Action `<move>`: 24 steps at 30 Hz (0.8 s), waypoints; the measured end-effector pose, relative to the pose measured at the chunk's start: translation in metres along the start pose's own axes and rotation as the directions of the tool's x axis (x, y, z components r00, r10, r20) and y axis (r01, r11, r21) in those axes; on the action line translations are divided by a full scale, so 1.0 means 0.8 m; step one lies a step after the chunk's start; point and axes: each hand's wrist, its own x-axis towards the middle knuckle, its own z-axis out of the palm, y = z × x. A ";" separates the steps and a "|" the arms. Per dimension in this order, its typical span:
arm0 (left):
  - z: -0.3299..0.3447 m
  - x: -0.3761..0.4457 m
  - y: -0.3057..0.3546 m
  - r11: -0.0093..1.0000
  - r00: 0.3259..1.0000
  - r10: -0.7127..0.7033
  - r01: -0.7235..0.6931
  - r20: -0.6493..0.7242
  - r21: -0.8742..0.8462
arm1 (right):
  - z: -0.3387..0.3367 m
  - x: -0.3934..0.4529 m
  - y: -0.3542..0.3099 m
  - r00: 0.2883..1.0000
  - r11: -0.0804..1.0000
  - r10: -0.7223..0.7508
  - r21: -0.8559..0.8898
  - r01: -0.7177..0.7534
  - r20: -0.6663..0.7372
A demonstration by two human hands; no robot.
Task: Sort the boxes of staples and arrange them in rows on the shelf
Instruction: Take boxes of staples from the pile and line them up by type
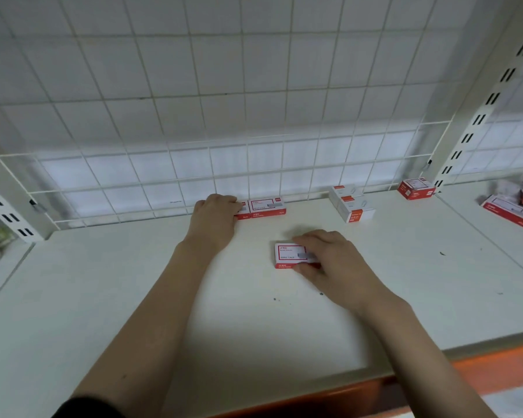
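A wide white shelf board (133, 297) is carrying red-and-white cardboard staple boxes. The left hand (215, 218) is gripping one box (244, 211) at the back edge, touching a second box (267, 207) beside it. The right hand (332, 260) is pinching a third box (287, 255) lying mid-shelf, fingers curled round it.

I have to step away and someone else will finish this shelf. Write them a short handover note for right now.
Left hand grips a red box at the back grid, beside a second red box.
Right hand pinches a third red box mid-shelf.
Done: back row started.
Left: place the held box; sort the orange-labelled boxes, the lone red box and the pile far right.
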 end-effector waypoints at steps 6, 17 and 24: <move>-0.001 -0.015 0.009 0.999 1.000 0.020 -0.020 -0.006 0.035 | 0.008 -0.006 -0.001 0.994 0.998 -0.054 -0.023 0.052 -0.092; -0.015 -0.032 0.016 0.999 0.997 0.022 -0.024 0.070 0.031 | 0.010 0.049 -0.018 0.999 0.982 -0.039 -0.183 0.043 0.026; -0.033 -0.070 0.015 0.999 0.998 -0.035 0.036 0.044 -0.011 | 0.016 0.076 -0.019 0.998 0.979 -0.033 -0.201 0.042 0.048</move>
